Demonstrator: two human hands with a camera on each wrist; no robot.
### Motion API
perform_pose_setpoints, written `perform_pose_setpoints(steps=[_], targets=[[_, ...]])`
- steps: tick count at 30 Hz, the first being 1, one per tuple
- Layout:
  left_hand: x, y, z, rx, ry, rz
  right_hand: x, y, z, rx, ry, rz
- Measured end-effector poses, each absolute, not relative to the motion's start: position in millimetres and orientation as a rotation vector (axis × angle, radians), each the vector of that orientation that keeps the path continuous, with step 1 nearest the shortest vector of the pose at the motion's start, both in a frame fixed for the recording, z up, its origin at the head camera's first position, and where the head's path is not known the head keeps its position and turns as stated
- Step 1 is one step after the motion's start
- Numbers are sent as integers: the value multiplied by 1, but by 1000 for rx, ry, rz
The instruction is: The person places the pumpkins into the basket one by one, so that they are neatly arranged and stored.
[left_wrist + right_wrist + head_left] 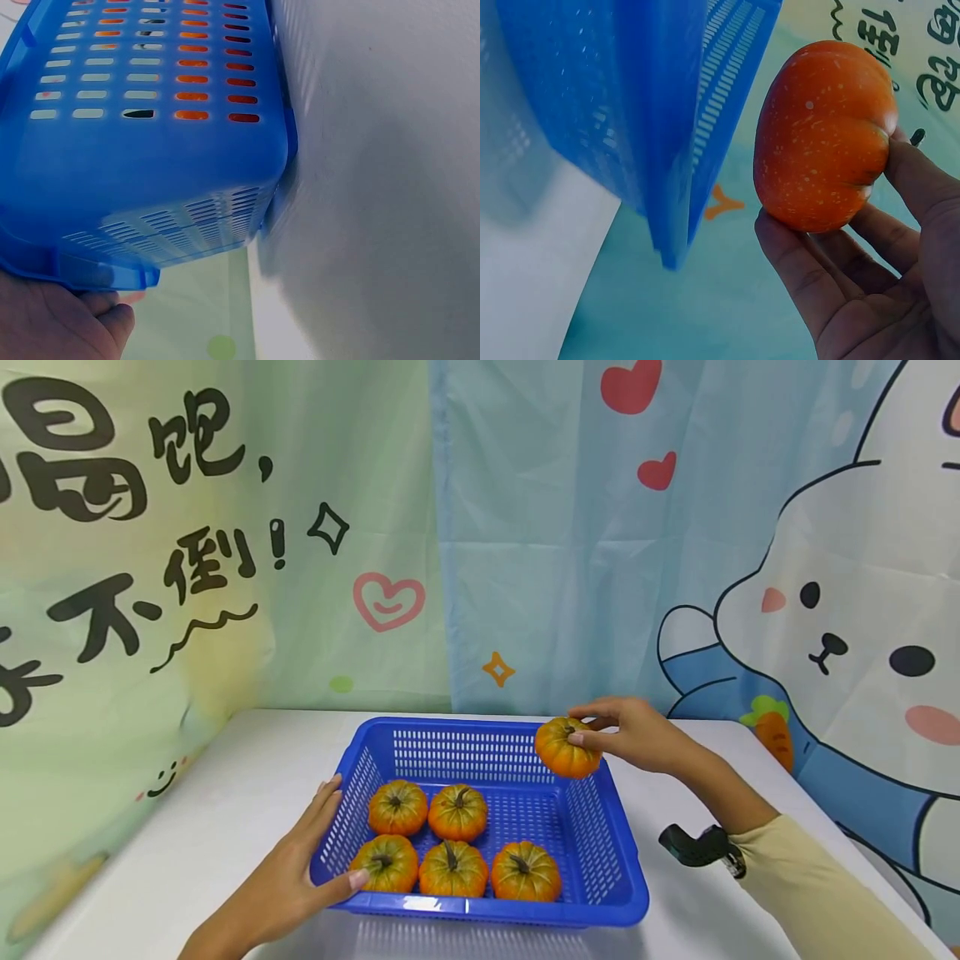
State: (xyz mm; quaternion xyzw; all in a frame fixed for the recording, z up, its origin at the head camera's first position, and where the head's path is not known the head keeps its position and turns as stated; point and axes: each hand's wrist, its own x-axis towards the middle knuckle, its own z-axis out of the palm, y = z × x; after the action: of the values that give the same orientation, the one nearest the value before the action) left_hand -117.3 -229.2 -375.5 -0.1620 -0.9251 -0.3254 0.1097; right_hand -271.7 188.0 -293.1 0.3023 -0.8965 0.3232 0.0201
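A small orange pumpkin (567,749) is pinched between the thumb and fingers of my right hand (637,735), above the basket's far right corner. In the right wrist view the same pumpkin (825,139) hangs apart from the basket's rim. My left hand (296,868) rests on the left side of the blue plastic basket (525,908), its thumb over the near left corner. Inside the basket several more pumpkins sit toward the left and front, among them one pumpkin (527,872) at the front middle. The left wrist view shows the left hand (64,322) at the rim, its fingers partly hidden.
The basket stands on a white table (225,802). Behind it hangs a printed curtain (517,485) with hearts, lettering and a cartoon rabbit. A dark band with a device (701,846) sits at the right wrist, by a beige sleeve (817,885).
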Motion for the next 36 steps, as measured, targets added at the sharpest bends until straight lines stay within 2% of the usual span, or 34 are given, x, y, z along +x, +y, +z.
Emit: perform_pose_setpoints(steps=[22, 36], targets=[[-118, -230, -376, -487, -2715, -950, -279, 145, -294, 1177, -2819, 1031], [-118, -229, -374, -475, -2717, -971, -300, 126, -310, 1379, -2916, 1082]])
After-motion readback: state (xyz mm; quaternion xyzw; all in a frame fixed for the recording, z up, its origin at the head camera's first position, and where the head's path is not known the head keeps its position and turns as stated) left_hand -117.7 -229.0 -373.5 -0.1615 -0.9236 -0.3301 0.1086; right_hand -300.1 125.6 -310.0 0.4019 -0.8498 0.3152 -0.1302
